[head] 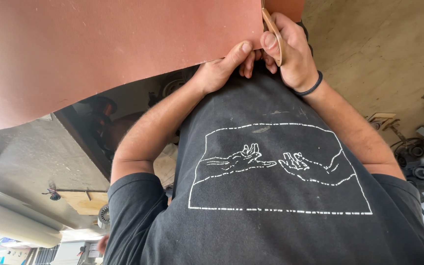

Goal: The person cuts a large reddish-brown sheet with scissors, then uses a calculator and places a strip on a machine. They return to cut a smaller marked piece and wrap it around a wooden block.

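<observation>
A large reddish-brown sheet fills the upper left of the head view. My left hand pinches its lower edge, thumb pressed on the surface. Right beside it, my right hand, with a black band on the wrist, grips a thin tan wooden-looking tool at the sheet's right edge. The fingers of both hands touch under the sheet's corner. The tool's working end is hidden behind the sheet and fingers. My black printed shirt covers the lower middle.
Dark round metal wheels and parts lie at the right on a bare concrete floor. A dark machine with round parts sits under the sheet at left. A light wooden board is at lower left.
</observation>
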